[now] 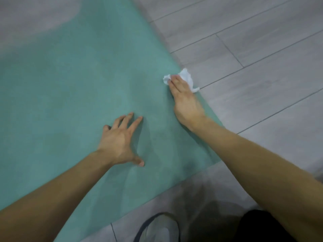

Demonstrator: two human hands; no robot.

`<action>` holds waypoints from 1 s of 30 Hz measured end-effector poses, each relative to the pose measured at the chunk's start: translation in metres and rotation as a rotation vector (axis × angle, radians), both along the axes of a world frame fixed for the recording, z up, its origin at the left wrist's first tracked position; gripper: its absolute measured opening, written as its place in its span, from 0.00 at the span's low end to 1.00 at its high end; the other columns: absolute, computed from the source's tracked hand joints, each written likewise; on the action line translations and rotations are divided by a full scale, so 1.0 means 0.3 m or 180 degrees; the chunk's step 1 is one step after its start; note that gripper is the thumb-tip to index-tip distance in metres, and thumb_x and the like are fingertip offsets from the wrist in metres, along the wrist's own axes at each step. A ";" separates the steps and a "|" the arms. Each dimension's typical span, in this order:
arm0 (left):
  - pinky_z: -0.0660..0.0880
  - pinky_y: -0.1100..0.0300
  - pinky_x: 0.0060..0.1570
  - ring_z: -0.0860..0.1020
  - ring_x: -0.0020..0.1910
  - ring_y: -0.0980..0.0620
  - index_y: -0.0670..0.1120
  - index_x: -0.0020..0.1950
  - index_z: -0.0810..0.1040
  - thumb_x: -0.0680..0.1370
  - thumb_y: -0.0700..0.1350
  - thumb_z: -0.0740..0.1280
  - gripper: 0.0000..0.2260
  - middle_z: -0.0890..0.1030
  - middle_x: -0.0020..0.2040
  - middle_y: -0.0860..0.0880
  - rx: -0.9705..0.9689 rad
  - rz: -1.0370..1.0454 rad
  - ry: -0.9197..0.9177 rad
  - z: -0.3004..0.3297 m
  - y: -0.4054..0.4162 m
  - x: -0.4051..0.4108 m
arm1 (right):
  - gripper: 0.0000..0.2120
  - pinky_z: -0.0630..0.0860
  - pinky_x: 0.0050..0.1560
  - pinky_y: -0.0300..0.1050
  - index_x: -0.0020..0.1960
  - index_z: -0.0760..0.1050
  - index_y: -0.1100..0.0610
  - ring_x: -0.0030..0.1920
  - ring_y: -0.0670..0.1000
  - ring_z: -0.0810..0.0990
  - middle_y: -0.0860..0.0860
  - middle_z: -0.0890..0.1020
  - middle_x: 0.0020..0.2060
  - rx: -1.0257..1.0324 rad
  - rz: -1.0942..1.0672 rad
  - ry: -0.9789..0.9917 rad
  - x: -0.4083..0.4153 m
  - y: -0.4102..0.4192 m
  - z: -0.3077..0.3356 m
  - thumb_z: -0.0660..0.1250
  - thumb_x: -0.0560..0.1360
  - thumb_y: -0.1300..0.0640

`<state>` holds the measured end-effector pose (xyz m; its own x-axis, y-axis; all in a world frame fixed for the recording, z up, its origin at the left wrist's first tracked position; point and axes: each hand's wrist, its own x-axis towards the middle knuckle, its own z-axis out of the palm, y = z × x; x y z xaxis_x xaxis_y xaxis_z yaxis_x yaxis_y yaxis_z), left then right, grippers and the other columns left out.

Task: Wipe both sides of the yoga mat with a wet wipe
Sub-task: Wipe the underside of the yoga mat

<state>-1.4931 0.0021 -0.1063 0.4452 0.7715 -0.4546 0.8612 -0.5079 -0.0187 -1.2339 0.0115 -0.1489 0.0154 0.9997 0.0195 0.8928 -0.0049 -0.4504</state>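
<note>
Dark clothing [253,226] and a pale shoe [160,229] sit at six o'clock on grey plank flooring [262,49]. Across it lies the teal yoga mat [70,84]. Left hand [118,142] rests there, fingers splayed. At two o'clock, right hand [185,100] presses the wet wipe [187,77] at the mat's edge, fingers straight together.

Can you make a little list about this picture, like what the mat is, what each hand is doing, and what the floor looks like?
mat: flat teal-green foam yoga mat, spread on the floor
wipe: crumpled white wet wipe, at the mat's right edge, partly over the floor
right hand: straight fingers press the wipe down on the mat's edge
left hand: fingers spread, fingertips resting on the mat, holding nothing
floor: grey wood-look plank floor
near the bottom edge: a grey shoe with a dark rim
</note>
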 end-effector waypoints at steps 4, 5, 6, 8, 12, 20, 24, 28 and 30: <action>0.69 0.46 0.74 0.71 0.74 0.44 0.53 0.80 0.66 0.60 0.71 0.69 0.50 0.72 0.75 0.50 0.0048 0.0452 -0.0990 -0.046 0.041 -0.095 | 0.34 0.55 0.83 0.51 0.80 0.64 0.65 0.82 0.59 0.60 0.59 0.66 0.80 -0.0274 0.2265 -0.0400 -0.132 -0.299 -0.062 0.45 0.75 0.62; 0.70 0.47 0.73 0.72 0.72 0.42 0.52 0.79 0.67 0.60 0.68 0.72 0.49 0.73 0.73 0.49 0.0046 0.0490 -0.1041 -0.050 0.052 -0.092 | 0.32 0.57 0.82 0.51 0.80 0.65 0.64 0.82 0.58 0.61 0.57 0.66 0.80 -0.0308 0.2643 -0.0425 -0.117 -0.307 -0.063 0.46 0.77 0.62; 0.70 0.46 0.73 0.71 0.73 0.42 0.52 0.80 0.66 0.59 0.65 0.77 0.51 0.72 0.73 0.48 0.0054 0.0526 -0.1012 -0.044 0.065 -0.078 | 0.30 0.62 0.81 0.53 0.80 0.66 0.62 0.81 0.58 0.62 0.56 0.67 0.80 -0.0225 0.2785 -0.0455 -0.088 -0.265 -0.065 0.46 0.80 0.61; 0.69 0.43 0.74 0.65 0.76 0.41 0.54 0.83 0.60 0.56 0.63 0.85 0.60 0.65 0.77 0.45 0.0122 0.0651 -0.0664 -0.016 0.093 -0.035 | 0.27 0.63 0.80 0.52 0.80 0.67 0.60 0.81 0.58 0.63 0.58 0.68 0.80 0.0101 0.2215 -0.0497 -0.016 -0.111 -0.036 0.48 0.83 0.60; 0.63 0.34 0.76 0.46 0.85 0.40 0.56 0.85 0.42 0.50 0.68 0.86 0.75 0.44 0.85 0.44 -0.0062 0.1072 0.0068 0.011 0.146 -0.011 | 0.35 0.55 0.83 0.56 0.83 0.59 0.60 0.84 0.59 0.53 0.57 0.60 0.83 -0.0271 0.0734 -0.0339 -0.060 0.043 0.001 0.49 0.76 0.67; 0.68 0.36 0.75 0.45 0.85 0.39 0.53 0.86 0.39 0.51 0.73 0.83 0.77 0.42 0.86 0.44 -0.0265 0.1124 0.0335 -0.024 0.165 -0.026 | 0.29 0.69 0.77 0.56 0.79 0.69 0.62 0.80 0.59 0.66 0.57 0.70 0.78 0.0059 0.2049 -0.0488 -0.078 0.003 -0.036 0.46 0.80 0.59; 0.69 0.34 0.74 0.45 0.85 0.36 0.51 0.86 0.38 0.52 0.71 0.84 0.77 0.41 0.86 0.42 -0.0349 0.1110 0.0416 -0.031 0.180 -0.012 | 0.27 0.67 0.77 0.60 0.78 0.69 0.64 0.81 0.59 0.62 0.59 0.70 0.78 0.0262 0.0395 -0.0672 0.112 0.197 0.066 0.53 0.79 0.66; 0.76 0.33 0.65 0.53 0.81 0.33 0.49 0.83 0.45 0.47 0.69 0.86 0.76 0.50 0.82 0.39 -0.0310 0.1033 0.0518 -0.044 0.198 0.008 | 0.36 0.58 0.82 0.48 0.80 0.67 0.61 0.82 0.56 0.61 0.56 0.66 0.81 0.0386 -0.0348 -0.0057 0.022 -0.020 0.018 0.54 0.72 0.74; 0.77 0.33 0.62 0.58 0.79 0.33 0.49 0.81 0.50 0.45 0.69 0.86 0.74 0.54 0.79 0.39 -0.0246 0.1026 0.0526 -0.048 0.203 0.016 | 0.40 0.55 0.82 0.44 0.80 0.67 0.60 0.82 0.55 0.61 0.55 0.65 0.81 0.0039 0.0477 0.0086 -0.056 -0.225 -0.047 0.57 0.68 0.75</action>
